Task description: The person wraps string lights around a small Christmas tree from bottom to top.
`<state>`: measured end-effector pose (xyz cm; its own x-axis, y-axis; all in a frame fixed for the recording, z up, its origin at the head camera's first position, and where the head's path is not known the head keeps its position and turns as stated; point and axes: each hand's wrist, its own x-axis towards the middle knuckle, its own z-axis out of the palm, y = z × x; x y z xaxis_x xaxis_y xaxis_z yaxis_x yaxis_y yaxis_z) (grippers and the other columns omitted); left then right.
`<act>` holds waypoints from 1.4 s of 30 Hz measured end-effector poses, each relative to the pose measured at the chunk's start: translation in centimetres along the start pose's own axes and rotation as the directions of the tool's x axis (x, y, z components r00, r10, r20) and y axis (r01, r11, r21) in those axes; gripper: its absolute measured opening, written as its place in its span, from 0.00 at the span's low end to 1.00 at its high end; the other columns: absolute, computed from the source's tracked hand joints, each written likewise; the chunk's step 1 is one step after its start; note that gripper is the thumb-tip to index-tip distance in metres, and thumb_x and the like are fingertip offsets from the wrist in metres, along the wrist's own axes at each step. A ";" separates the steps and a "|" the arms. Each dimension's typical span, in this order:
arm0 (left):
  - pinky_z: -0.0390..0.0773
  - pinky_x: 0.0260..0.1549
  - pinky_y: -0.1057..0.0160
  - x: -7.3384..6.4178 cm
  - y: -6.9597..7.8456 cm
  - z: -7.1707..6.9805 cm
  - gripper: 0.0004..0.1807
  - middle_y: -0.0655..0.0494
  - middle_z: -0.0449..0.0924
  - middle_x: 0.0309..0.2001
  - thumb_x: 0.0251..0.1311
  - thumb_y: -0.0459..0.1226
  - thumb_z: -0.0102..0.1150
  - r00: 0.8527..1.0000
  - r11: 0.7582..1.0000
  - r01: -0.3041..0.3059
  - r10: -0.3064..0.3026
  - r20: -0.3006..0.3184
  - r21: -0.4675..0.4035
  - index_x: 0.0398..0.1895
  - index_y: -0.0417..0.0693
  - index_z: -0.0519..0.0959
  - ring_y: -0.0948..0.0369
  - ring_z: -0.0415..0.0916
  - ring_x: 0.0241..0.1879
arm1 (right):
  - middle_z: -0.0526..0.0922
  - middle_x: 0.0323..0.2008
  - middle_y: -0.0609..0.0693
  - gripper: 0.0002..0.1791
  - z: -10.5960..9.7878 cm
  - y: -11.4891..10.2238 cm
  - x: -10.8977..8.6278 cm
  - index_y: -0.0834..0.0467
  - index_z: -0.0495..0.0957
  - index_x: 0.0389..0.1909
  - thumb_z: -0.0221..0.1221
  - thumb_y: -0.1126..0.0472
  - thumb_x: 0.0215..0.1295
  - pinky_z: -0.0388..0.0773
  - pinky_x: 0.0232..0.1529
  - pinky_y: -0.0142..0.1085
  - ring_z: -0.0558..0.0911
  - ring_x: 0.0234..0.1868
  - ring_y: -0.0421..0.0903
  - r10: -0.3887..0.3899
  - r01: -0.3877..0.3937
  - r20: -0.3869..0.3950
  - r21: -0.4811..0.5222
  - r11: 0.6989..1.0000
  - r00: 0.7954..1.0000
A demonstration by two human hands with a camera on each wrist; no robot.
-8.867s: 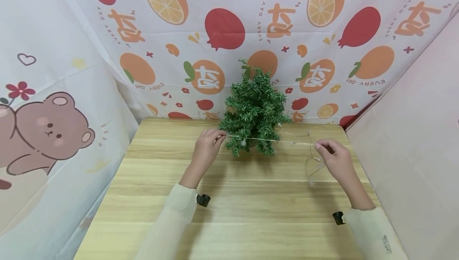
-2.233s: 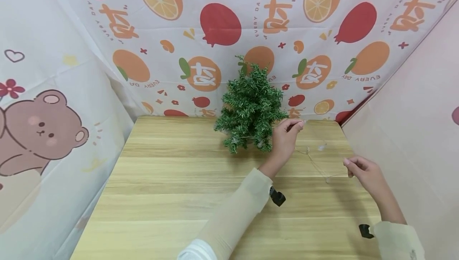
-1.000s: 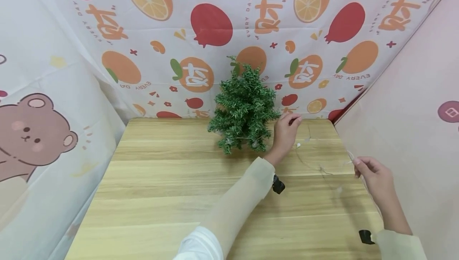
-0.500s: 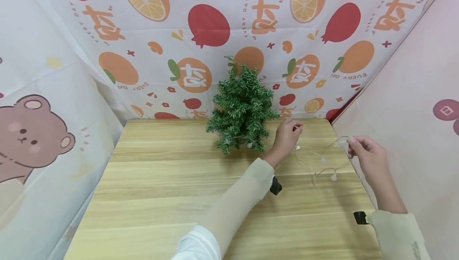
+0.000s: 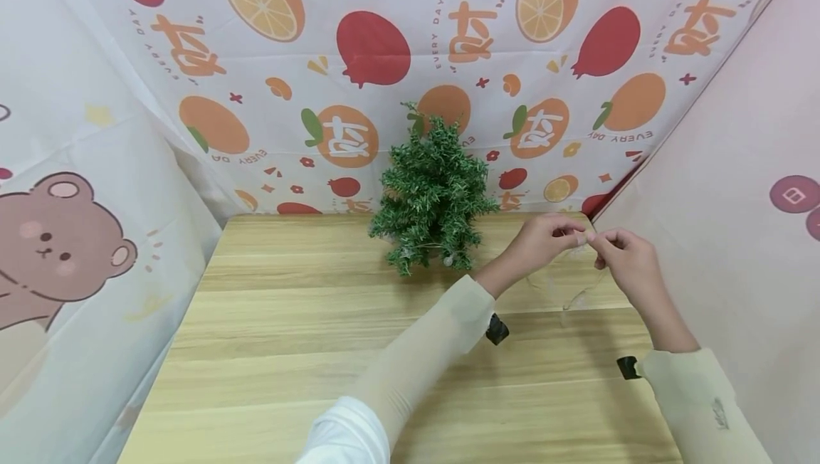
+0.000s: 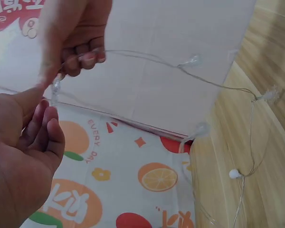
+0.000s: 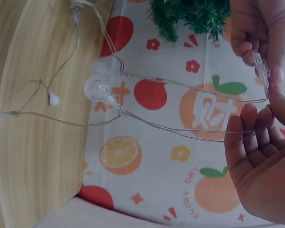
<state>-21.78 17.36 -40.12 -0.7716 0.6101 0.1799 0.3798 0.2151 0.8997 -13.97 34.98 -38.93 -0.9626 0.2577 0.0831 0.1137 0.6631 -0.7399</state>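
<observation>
A string of fairy lights (image 7: 96, 89), thin wire with clear bulbs, runs between both hands and hangs in loops above the right part of the table. My left hand (image 5: 544, 240) pinches it beside a clear bulb, seen close up in the right wrist view. Touching those fingertips, my right hand (image 5: 631, 265) pinches the wire too, which passes across its fingers. A small green artificial tree (image 5: 435, 197) stands upright to the left of both hands. Wire crosses its lower front branches, with a bulb (image 5: 448, 261) showing there. The tree's base is mostly hidden.
The wooden table (image 5: 288, 350) spreads out below. Behind the tree hangs a fruit-printed cloth (image 5: 397, 122), and a bear-printed cloth (image 5: 64, 236) hangs at the left. A pale wall (image 5: 717, 236) closes the right side near my right hand.
Wire once stretched across the tree's front now lies on its lower branches. Both hands worked apart to the tree's right. Lately my right hand moved left and my left hand right until they met.
</observation>
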 end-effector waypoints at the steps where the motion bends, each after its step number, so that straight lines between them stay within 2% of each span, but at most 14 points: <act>1: 0.77 0.33 0.75 0.0 0.0 0.0 0.14 0.67 0.80 0.39 0.70 0.45 0.60 1.000 1.000 -0.003 0.003 0.012 0.006 0.55 0.55 0.84 0.70 0.75 0.35 | 0.81 0.20 0.44 0.30 0.1 -0.2 0.1 0.59 0.79 0.36 0.57 0.32 0.67 0.68 0.23 0.36 0.77 0.24 0.41 -0.002 0.002 -0.006 0.010 1.000 1.000; 7: 0.77 0.33 0.75 0.1 -0.3 0.1 0.12 0.68 0.80 0.37 0.69 0.45 0.62 1.000 1.000 0.003 -0.004 0.030 0.020 0.52 0.59 0.85 0.71 0.75 0.35 | 0.79 0.18 0.43 0.30 0.8 -1.0 0.3 0.60 0.79 0.32 0.56 0.34 0.69 0.68 0.21 0.35 0.76 0.22 0.41 -0.036 0.037 -0.016 0.068 0.997 0.999; 12: 0.78 0.37 0.76 0.1 -0.7 -0.2 0.10 0.73 0.83 0.42 0.68 0.46 0.62 0.999 0.999 0.026 -0.026 0.019 0.033 0.49 0.63 0.86 0.75 0.77 0.39 | 0.78 0.18 0.44 0.29 1.0 -1.4 0.2 0.61 0.78 0.30 0.56 0.36 0.71 0.66 0.19 0.35 0.72 0.20 0.41 -0.068 0.069 -0.013 0.080 0.994 0.998; 18: 0.78 0.36 0.75 0.2 -0.8 -1.1 0.07 0.71 0.84 0.41 0.69 0.45 0.61 1.000 1.000 0.013 -0.013 -0.009 0.023 0.44 0.60 0.87 0.74 0.78 0.38 | 0.80 0.24 0.40 0.25 1.5 -2.1 -0.1 0.63 0.81 0.42 0.57 0.42 0.73 0.71 0.22 0.30 0.80 0.25 0.38 -0.108 0.109 -0.011 0.131 0.985 0.994; 24: 0.78 0.33 0.73 0.2 -0.7 -1.8 0.07 0.69 0.83 0.40 0.70 0.43 0.61 0.999 1.000 -0.024 0.024 -0.026 -0.005 0.43 0.57 0.87 0.70 0.77 0.36 | 0.81 0.30 0.39 0.22 2.0 -2.6 -0.6 0.61 0.80 0.51 0.59 0.46 0.73 0.77 0.27 0.27 0.81 0.28 0.37 -0.130 0.133 -0.027 0.177 0.975 0.991; 33: 0.78 0.34 0.72 0.3 -0.8 -2.3 0.07 0.68 0.82 0.40 0.71 0.45 0.59 0.998 1.000 -0.013 0.011 -0.063 -0.027 0.44 0.59 0.84 0.69 0.76 0.37 | 0.81 0.31 0.39 0.19 3.1 -2.9 -1.4 0.65 0.78 0.52 0.59 0.52 0.74 0.81 0.31 0.25 0.82 0.27 0.35 -0.114 0.124 -0.052 0.259 0.958 0.992; 38: 0.77 0.33 0.72 0.5 -0.7 -2.7 0.07 0.66 0.82 0.40 0.72 0.44 0.59 0.993 0.999 -0.042 0.040 -0.107 -0.014 0.45 0.56 0.84 0.69 0.76 0.35 | 0.84 0.32 0.46 0.17 3.9 -2.9 -2.0 0.68 0.79 0.51 0.57 0.57 0.76 0.84 0.36 0.26 0.84 0.31 0.35 -0.132 0.138 -0.041 0.297 0.945 0.990; 42: 0.78 0.35 0.74 0.8 -0.4 -3.0 0.09 0.66 0.84 0.41 0.73 0.44 0.58 0.988 0.999 -0.048 0.047 -0.150 -0.007 0.48 0.55 0.84 0.72 0.77 0.37 | 0.86 0.35 0.49 0.18 4.3 -3.1 -2.4 0.69 0.79 0.52 0.57 0.57 0.76 0.84 0.40 0.26 0.85 0.33 0.35 -0.134 0.131 -0.011 0.307 0.943 0.991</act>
<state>-24.08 15.44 -39.18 -0.8208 0.4983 0.2793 0.4130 0.1799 0.8928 -13.10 29.35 -39.70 -0.9664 0.1745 0.1885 -0.0939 0.4430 -0.8916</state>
